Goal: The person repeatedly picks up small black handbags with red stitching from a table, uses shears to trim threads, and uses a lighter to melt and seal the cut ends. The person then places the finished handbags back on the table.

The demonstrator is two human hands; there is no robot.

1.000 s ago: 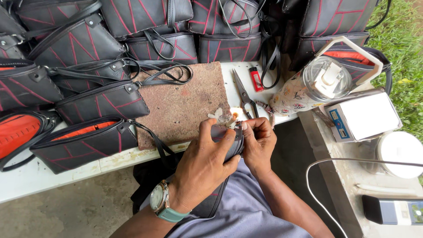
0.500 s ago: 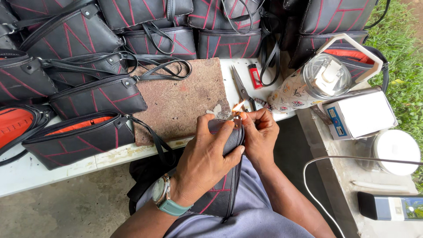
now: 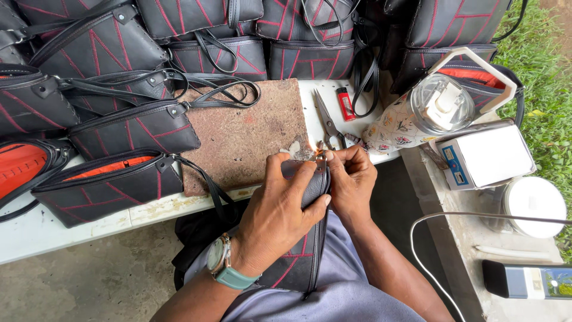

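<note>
Two hands met over the lap: the left hand (image 3: 280, 209), with a teal-strapped wristwatch (image 3: 221, 262) on its wrist, was wrapped around the black bag with red stitching (image 3: 304, 250) that stood on edge across the person's thighs, fingers pressed against its side and thumb up near the top edge. The right hand (image 3: 351, 179) was curled shut, apparently pinching something small at the bag's upper corner, where a small flame (image 3: 314, 148) showed; what it gripped could not be made out. With fire that close to fingertips and synthetic-looking material, a burn or a scorched seam seemed the likeliest mishap, and a slip of the left grip could tip the bag's edge into the flame. Just beyond lay a brown rough-surfaced board (image 3: 244, 134) on the white worktable (image 3: 71, 229), then metal scissors (image 3: 329, 122) and a red lighter (image 3: 345, 103). Loose black straps (image 3: 220, 95) trailed onto the board, near enough to catch heat. Farthest off, rows of finished black bags (image 3: 196, 24) were stacked together.
</note>
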